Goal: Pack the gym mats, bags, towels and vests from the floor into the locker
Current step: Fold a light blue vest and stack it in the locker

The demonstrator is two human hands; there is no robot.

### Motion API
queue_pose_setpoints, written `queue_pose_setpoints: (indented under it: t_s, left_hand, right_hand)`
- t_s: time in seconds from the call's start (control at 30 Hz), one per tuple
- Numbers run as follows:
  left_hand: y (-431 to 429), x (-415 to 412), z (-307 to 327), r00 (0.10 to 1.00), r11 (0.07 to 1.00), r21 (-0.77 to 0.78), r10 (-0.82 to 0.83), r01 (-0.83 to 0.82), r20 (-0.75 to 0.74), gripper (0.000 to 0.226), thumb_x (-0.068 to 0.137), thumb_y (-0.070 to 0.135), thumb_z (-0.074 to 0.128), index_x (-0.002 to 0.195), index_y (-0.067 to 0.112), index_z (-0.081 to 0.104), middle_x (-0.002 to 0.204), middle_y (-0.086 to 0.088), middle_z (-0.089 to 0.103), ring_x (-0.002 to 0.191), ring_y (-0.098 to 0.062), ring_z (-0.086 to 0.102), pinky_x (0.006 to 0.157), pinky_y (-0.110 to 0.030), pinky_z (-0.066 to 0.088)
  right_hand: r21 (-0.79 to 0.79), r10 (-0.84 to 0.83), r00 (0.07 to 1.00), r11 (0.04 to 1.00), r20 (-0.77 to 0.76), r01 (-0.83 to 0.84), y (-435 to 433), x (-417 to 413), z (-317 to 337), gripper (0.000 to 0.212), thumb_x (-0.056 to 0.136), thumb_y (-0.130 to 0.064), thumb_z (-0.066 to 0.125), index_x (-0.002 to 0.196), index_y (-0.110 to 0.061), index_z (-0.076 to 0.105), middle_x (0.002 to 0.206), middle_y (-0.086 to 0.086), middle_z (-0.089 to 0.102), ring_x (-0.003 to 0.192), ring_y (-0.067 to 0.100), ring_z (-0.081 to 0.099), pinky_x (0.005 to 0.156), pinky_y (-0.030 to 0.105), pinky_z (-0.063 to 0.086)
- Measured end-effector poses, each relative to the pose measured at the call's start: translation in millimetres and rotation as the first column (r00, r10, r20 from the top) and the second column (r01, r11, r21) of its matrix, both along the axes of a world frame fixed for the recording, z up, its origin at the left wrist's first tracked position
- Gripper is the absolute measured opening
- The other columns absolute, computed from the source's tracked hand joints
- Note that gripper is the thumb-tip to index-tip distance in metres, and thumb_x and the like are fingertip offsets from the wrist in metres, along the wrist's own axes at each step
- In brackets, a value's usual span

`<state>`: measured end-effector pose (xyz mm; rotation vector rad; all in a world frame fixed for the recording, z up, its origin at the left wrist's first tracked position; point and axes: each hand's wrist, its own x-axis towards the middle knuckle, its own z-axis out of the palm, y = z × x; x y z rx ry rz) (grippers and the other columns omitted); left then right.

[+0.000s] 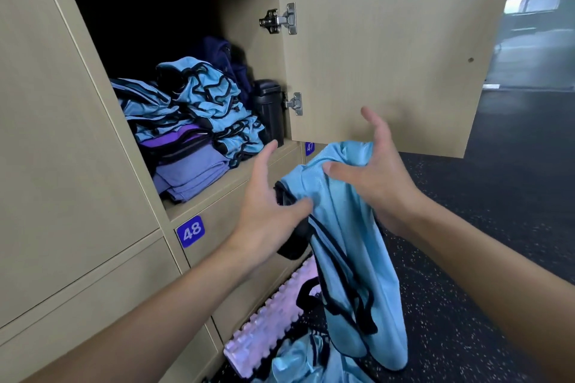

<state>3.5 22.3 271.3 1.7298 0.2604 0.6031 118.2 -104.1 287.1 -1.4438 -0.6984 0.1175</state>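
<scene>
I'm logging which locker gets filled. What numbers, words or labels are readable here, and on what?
"48": white digits on the blue plate on the closed locker front below the open compartment.
"47": second blue plate, beside the vest; its top is cut off by the open door, so less certain.
No other text is visible.

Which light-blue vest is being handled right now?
The hanging vest, gripped by the right hand with the left hand touching it, below the open door. The rest: stacked vests in the locker, crumpled vests on the floor.
</scene>
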Motion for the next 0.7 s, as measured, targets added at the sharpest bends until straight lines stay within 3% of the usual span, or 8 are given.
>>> queue_pose_setpoints:
  t_s: [0.13, 0.23, 0.33, 0.43, 0.53, 0.57, 0.63, 0.7]
  left_hand:
    - [8, 1, 21, 0.999, 0.991, -0.129, 0.022, -0.018, 0.028, 0.072, 0.086, -0.009, 0.067, 0.139, 0.034, 0.044, 0.095, -0.020, 0.075, 0.074, -0.028, 0.066, 0.080, -0.050, 0.058]
    - [17, 1, 31, 0.998, 0.978, -0.204, 0.060, -0.051, 0.036, 0.059, 0.088, -0.004, 0.068, 0.134, 0.029, 0.050, 0.096, -0.017, 0.076, 0.073, -0.025, 0.067, 0.074, -0.038, 0.059]
    - [23, -2, 39, 0.996, 0.959, -0.273, 0.082, -0.069, 0.036, 0.057, 0.089, -0.002, 0.069, 0.133, 0.029, 0.051, 0.103, -0.022, 0.073, 0.079, -0.027, 0.066, 0.078, -0.039, 0.058]
    - [29, -5, 43, 0.994, 0.954, -0.289, 0.103, -0.085, 0.047, 0.054, 0.089, 0.000, 0.069, 0.131, 0.030, 0.052, 0.104, -0.022, 0.073, 0.078, -0.028, 0.068, 0.073, -0.038, 0.059]
    - [27, -9, 46, 0.997, 0.965, -0.258, 0.049, -0.033, 0.055, 0.052, 0.091, 0.000, 0.067, 0.130, 0.031, 0.051, 0.102, -0.024, 0.073, 0.074, -0.029, 0.067, 0.068, -0.038, 0.058]
    - [23, -9, 45, 0.999, 0.970, -0.241, 0.015, -0.002, 0.052, 0.051, 0.092, 0.000, 0.066, 0.130, 0.030, 0.051, 0.100, -0.025, 0.073, 0.073, -0.028, 0.067, 0.068, -0.039, 0.057]
    - [18, -9, 42, 0.999, 0.983, -0.180, -0.032, 0.040, 0.044, 0.048, 0.093, 0.000, 0.065, 0.129, 0.029, 0.051, 0.082, -0.016, 0.073, 0.061, -0.021, 0.064, 0.057, -0.032, 0.055]
    - [16, -8, 41, 0.999, 0.994, -0.112, -0.017, 0.020, 0.031, 0.046, 0.092, 0.002, 0.066, 0.127, 0.029, 0.052, 0.068, -0.009, 0.065, 0.052, -0.018, 0.056, 0.051, -0.028, 0.047]
  right_hand:
    - [0.025, -0.016, 0.986, 0.999, -0.166, 0.020, -13, 15, 9, 0.109, 0.071, -0.016, 0.087, 0.148, -0.051, 0.018, 0.145, 0.010, 0.045, 0.119, 0.023, 0.061, 0.105, 0.048, 0.047]
    - [-0.032, 0.107, 0.968, 0.993, -0.226, -0.118, -21, 16, 9, 0.114, 0.071, -0.018, 0.086, 0.151, -0.052, 0.012, 0.148, 0.006, 0.043, 0.111, 0.018, 0.065, 0.097, 0.043, 0.051]
    - [-0.089, 0.249, 0.935, 0.956, -0.251, -0.279, -18, 4, 1, 0.114, 0.071, -0.005, 0.082, 0.151, -0.053, 0.016, 0.143, 0.009, 0.053, 0.103, 0.018, 0.071, 0.080, 0.032, 0.059]
    - [0.047, 0.181, 0.955, 0.983, -0.233, -0.175, -13, -2, 0, 0.097, 0.073, -0.002, 0.082, 0.139, -0.056, 0.036, 0.149, 0.013, 0.043, 0.114, 0.027, 0.065, 0.091, 0.044, 0.057]
    - [0.069, 0.241, 0.953, 0.970, -0.181, -0.232, -8, -14, -1, 0.102, 0.058, -0.026, 0.092, 0.132, -0.067, 0.035, 0.157, 0.007, 0.032, 0.134, 0.027, 0.049, 0.106, 0.060, 0.042]
    - [0.031, 0.286, 0.946, 0.958, -0.149, -0.285, -7, -21, -2, 0.107, 0.059, -0.025, 0.091, 0.137, -0.066, 0.030, 0.155, 0.000, 0.034, 0.134, 0.020, 0.049, 0.107, 0.057, 0.043]
    - [-0.012, 0.319, 0.944, 0.947, -0.084, -0.321, -2, -31, -7, 0.107, 0.072, -0.007, 0.084, 0.147, -0.053, 0.023, 0.134, -0.023, 0.046, 0.111, -0.010, 0.059, 0.090, 0.024, 0.055]
    - [-0.045, 0.265, 0.963, 0.963, -0.041, -0.266, 2, -32, -8, 0.098, 0.080, 0.003, 0.077, 0.150, -0.042, 0.024, 0.120, -0.030, 0.042, 0.083, -0.035, 0.048, 0.066, -0.002, 0.043]
